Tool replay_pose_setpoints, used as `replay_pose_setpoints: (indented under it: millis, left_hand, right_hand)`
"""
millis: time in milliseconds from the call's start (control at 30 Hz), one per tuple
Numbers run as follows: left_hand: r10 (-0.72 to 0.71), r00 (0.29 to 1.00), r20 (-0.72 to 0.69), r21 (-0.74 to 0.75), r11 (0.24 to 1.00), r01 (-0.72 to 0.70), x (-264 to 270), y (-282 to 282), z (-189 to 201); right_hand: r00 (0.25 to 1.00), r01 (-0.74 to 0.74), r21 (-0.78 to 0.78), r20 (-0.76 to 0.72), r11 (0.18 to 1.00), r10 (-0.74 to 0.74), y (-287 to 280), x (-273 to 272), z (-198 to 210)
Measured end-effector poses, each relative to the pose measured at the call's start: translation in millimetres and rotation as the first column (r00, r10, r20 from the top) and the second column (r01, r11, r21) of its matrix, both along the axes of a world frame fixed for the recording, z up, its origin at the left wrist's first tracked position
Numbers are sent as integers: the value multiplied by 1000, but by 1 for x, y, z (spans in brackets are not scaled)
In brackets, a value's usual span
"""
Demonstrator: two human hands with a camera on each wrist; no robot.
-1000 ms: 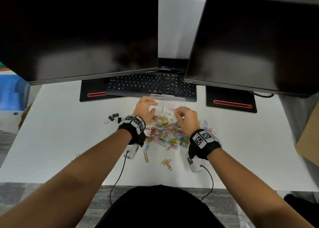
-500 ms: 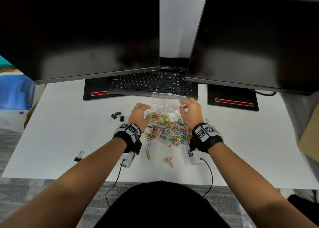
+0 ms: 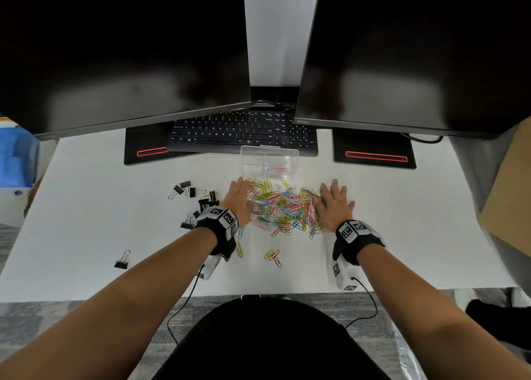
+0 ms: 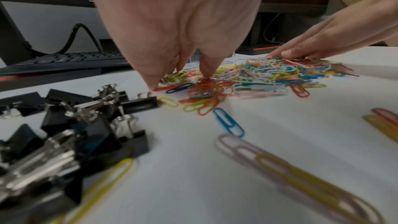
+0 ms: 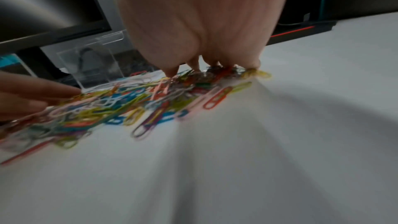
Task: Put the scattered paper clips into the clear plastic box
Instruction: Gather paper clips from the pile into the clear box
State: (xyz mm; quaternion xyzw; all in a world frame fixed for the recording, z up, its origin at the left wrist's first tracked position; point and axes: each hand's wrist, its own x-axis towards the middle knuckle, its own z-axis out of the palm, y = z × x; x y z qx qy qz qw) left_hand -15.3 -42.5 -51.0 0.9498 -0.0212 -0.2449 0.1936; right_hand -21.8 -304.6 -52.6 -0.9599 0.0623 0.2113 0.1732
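A heap of coloured paper clips (image 3: 283,207) lies on the white desk, in front of the clear plastic box (image 3: 270,162), which holds a few clips. My left hand (image 3: 240,197) lies flat with straight fingers against the heap's left edge, fingertips on the clips (image 4: 206,83). My right hand (image 3: 333,203) lies flat on the heap's right edge, its fingertips pressing clips (image 5: 217,71). The heap sits between both hands. A few loose clips (image 3: 273,257) lie nearer to me. The box (image 5: 92,62) stands open behind the heap.
Black binder clips (image 3: 198,198) are bunched just left of my left wrist, one more (image 3: 123,260) further left. A black keyboard (image 3: 244,132) lies right behind the box under two dark monitors (image 3: 123,49). A brown cardboard piece (image 3: 511,190) sits at the right edge.
Both hands have drawn back from the box towards me and spread apart, flattening onto the two sides of the clip heap. The camera has moved closer.
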Motion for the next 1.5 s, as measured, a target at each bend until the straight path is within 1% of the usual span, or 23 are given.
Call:
replay_pose_setpoints:
  millis: [133, 233, 300, 400, 433, 500, 567, 600, 667, 733, 800, 867, 933, 1033, 1133, 1300, 1400, 1500]
  left_hand:
    - [-35, 999, 3, -25, 999, 35, -11, -13, -3]
    - [-79, 996, -33, -46, 996, 77, -16, -22, 1]
    - [-86, 996, -37, -112, 990, 82, -18, -25, 6]
    - [-82, 996, 27, -156, 984, 85, -17, -21, 15]
    - [-85, 995, 57, -141, 986, 93, -16, -18, 19]
    - [-94, 991, 93, -101, 990, 103, -16, -8, 27]
    - [-82, 991, 110, -64, 994, 89, -20, 0, 32]
    - [-73, 991, 112, -42, 996, 78, -22, 4, 33]
    - [-53, 995, 82, 4, 999, 53, -30, 10, 34]
    - [-7, 999, 41, 48, 999, 5, -38, 14, 32]
    - [62, 997, 38, 53, 997, -64, -46, 14, 33]
    - [84, 996, 29, 85, 993, -86, -53, 12, 35]
    - [73, 997, -33, 175, 982, -66, -60, 7, 39]
    - [66, 992, -107, 226, 973, -40, -65, 4, 40]
    - [91, 984, -150, 203, 977, -60, -68, 2, 41]
    - [156, 982, -108, 103, 984, -145, -65, -5, 44]
    - [169, 981, -99, 95, 983, -159, -65, -8, 41]
    - [180, 979, -98, 91, 981, -171, -63, -10, 38]
  right_hand:
    - [998, -56, 7, 6, 998, 56, 25, -12, -3]
    - [991, -135, 33, 3, 990, 135, 41, -18, -2]
    - [988, -153, 95, -2, 984, 154, 45, -18, 3]
    - [994, -107, 217, 26, 970, 104, 35, -17, 15]
    - [994, -101, 214, 65, 972, 89, 28, -18, 19]
    - [983, -89, 147, 172, 985, 63, 12, -24, 24]
    - [975, -51, 80, 218, 995, 33, -3, -34, 27]
    - [978, -36, 53, 207, 998, 24, -9, -39, 27]
    - [991, -9, 33, 136, 999, 5, -17, -51, 23]
    - [999, 31, 60, 36, 998, -33, -20, -60, 18]
    - [999, 43, 81, -11, 996, -42, -19, -66, 14]
    - [999, 37, 89, 7, 995, -38, -15, -67, 13]
    - [998, 43, 110, 33, 993, -46, -9, -65, 15]
    - [997, 42, 123, 58, 991, -50, -2, -60, 18]
    - [996, 30, 115, 85, 993, -40, 2, -55, 17]
    - [988, 15, 121, 151, 993, -33, 8, -52, 8]
    - [982, -15, 120, 188, 993, -8, 9, -52, 7]
    - [984, -15, 137, 177, 990, -9, 8, -50, 13]
